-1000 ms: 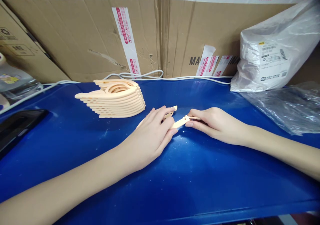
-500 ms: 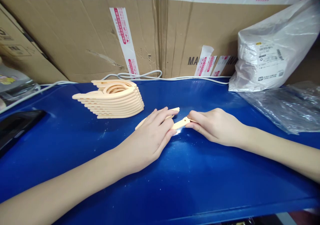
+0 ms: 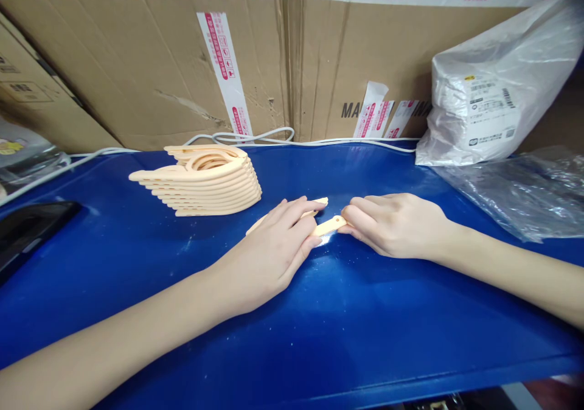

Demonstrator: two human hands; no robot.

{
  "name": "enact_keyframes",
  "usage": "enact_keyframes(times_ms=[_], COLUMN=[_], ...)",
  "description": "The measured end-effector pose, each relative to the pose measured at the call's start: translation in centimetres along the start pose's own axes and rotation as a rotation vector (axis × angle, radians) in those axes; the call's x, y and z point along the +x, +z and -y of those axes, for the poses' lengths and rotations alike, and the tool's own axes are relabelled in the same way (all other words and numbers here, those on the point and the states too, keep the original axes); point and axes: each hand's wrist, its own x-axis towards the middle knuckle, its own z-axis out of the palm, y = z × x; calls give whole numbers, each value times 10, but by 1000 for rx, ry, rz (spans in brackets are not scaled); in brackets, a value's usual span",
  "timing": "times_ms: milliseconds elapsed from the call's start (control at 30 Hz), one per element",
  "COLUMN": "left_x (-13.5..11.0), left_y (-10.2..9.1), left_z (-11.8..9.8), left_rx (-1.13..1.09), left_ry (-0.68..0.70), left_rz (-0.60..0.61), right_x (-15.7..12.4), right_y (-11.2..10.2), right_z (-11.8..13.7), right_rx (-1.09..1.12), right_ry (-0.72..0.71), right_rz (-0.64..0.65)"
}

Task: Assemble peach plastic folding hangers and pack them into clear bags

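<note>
My left hand (image 3: 278,249) lies over a cream plastic piece (image 3: 329,225) on the blue table, its fingers and thumb gripping it. Most of the piece is hidden under that hand; a flat arm with a small hole and a second tip stick out to the right. My right hand (image 3: 392,224) is closed in a pinch at the holed end, the fingertips pressed together there. Whatever lies inside this pinch is mostly covered. Behind my left hand stands a neat stack of matching curved cream plastic pieces (image 3: 214,185), each with a looped opening.
Cardboard boxes (image 3: 150,63) wall off the back of the blue table (image 3: 292,349). A white cable (image 3: 255,136) runs along their base. At the right are a labelled white plastic bag (image 3: 488,112) and clear plastic film (image 3: 520,197). A black phone-like device (image 3: 36,233) lies at the left.
My right hand has turned slightly and closed in on the holed end, covering the thin bit that showed between its fingers. My left hand keeps its place. The view has shifted a little.
</note>
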Motion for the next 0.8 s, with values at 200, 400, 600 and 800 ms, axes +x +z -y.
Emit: enact_keyframes(times_ms=[200,400,600,800], left_x=[-2,0,0,-3], left_y=[-2,-5,-6,-4], left_z=[0,0,0,0], left_rx=[-20,-69,-127,-183], left_ry=[6,-2,-11,-18], left_rz=[38,67,58,19], right_x=[2,2,3,4], right_y=[-3,-2,-3,-5], right_z=[0,1,1,3], right_rx=[-17,-19,-28,-4], right_ry=[-17,-11,-23,-23], right_rz=[-16,-47,-81,-75])
